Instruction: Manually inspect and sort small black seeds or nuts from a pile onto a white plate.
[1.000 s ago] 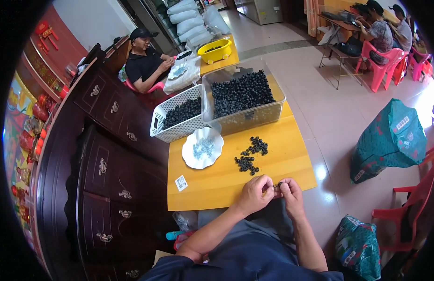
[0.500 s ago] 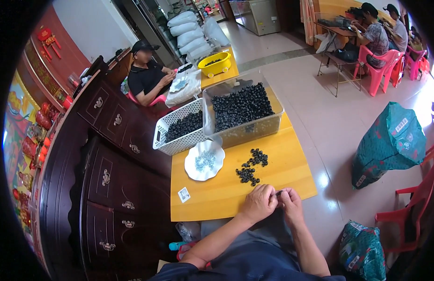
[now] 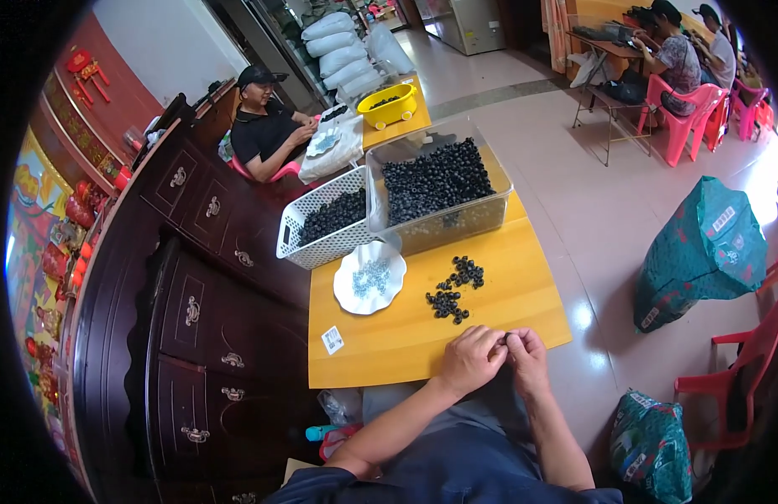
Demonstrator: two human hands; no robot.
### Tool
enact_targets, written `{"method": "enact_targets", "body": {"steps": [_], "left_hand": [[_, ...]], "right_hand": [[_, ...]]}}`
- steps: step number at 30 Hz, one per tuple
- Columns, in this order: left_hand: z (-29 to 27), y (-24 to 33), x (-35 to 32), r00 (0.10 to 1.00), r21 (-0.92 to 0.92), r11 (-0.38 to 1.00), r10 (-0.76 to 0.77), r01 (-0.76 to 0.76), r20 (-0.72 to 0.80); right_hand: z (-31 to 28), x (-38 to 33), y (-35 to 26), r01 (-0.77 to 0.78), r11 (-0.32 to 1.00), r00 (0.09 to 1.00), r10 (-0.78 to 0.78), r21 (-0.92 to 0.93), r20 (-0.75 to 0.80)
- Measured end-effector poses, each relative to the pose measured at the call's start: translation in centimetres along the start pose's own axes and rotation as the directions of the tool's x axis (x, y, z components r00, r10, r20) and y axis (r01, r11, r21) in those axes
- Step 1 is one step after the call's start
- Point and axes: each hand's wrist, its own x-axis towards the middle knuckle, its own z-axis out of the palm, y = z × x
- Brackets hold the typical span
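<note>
My left hand [image 3: 473,361] and my right hand [image 3: 528,361] meet over the near edge of the yellow table [image 3: 380,353]. Their fingertips pinch together around a small black part [image 3: 506,338], mostly covered by the fingers. Just beyond them lie loose black ring-shaped parts [image 3: 446,305] in two small clusters. Left of these stands a white wavy-edged plate [image 3: 344,294] with small clear, pale-blue pieces [image 3: 372,275] on it. Behind are a white perforated basket [image 3: 322,252] and a large clear bin [image 3: 456,231], both holding many black parts.
A printed white card [image 3: 332,339] lies at the table's left. Dark wooden drawers [image 3: 187,311] border the left side. Green bags [image 3: 699,252] and a red chair [image 3: 746,378] stand on the right. Across the table a person [image 3: 267,126] sits near a yellow tub [image 3: 387,107].
My hands stay together, with the fingers turned slightly and closed further over the black part. The view has shifted a little. The person across has lifted their head slightly.
</note>
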Motion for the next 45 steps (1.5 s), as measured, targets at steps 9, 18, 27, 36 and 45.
{"method": "enact_targets", "body": {"steps": [9, 18, 27, 36, 45], "left_hand": [[1.2, 1.3, 0.4, 1.000, -0.025, 1.000, 0.002, -0.002, -0.001], [2.4, 1.1, -0.2, 0.996, -0.023, 0.999, 0.045, -0.043, 0.079], [2.4, 1.3, 0.5, 0.982, -0.126, 0.986, -0.084, 0.106, 0.166], [-3.4, -6.0, -3.1, 0.937, 0.002, 0.937, -0.349, 0.349, -0.027], [-2.3, -8.9, -2.4, 0.962, 0.132, 0.953, -0.275, 0.271, 0.008]], "right_hand": [[-0.7, 0.7, -0.6, -0.039, 0.921, 0.999, 0.032, 0.388, 0.025], [-1.9, 0.6, -0.2, -0.105, 0.833, 0.990, 0.037, 0.543, 0.136], [-2.1, 0.4, 0.1, -0.127, 0.831, 0.987, 0.053, 0.542, 0.151], [-1.4, 1.5, -0.5, -0.197, 0.824, 0.971, 0.091, 0.530, 0.220], [-1.8, 0.3, -0.4, -0.194, 0.827, 0.976, 0.111, 0.528, 0.185]]}}
